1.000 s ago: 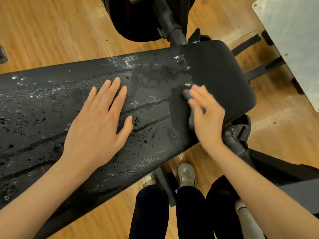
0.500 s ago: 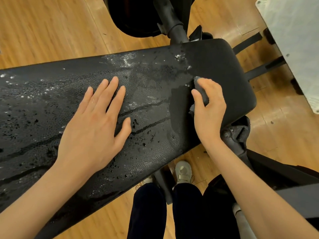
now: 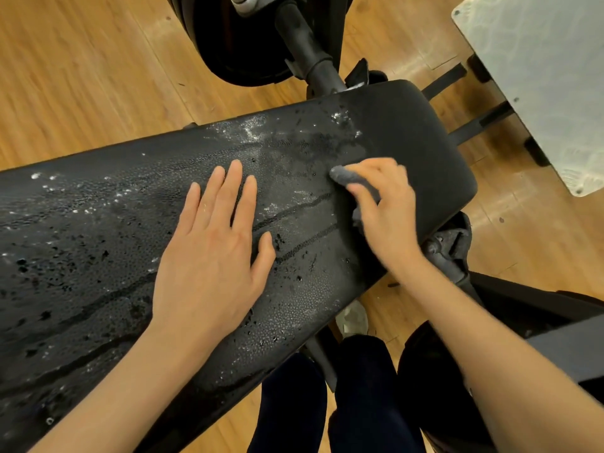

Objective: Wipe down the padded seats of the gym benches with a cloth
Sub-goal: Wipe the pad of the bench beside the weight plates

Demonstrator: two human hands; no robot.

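Observation:
A black padded bench seat point(image 3: 98, 230) runs from the lower left to the upper right, wet with droplets and white flecks over most of it. Its right end looks matte and dry. My right hand point(image 3: 389, 214) presses a small grey cloth point(image 3: 346, 176) onto the pad near that dry end, fingers curled over it; most of the cloth is hidden under the hand. My left hand point(image 3: 212, 256) lies flat on the wet middle of the pad, fingers spread, holding nothing.
Black frame tubing and a round dark part point(image 3: 248, 44) rise behind the bench. A hinge bracket point(image 3: 451, 246) sits under the right end. A pale metal plate point(image 3: 549, 76) lies on the wooden floor point(image 3: 81, 76) at upper right. My legs and a shoe point(image 3: 353, 318) show below.
My right hand has slid the cloth up and leftward across the pad. My left hand has stayed flat in about the same place.

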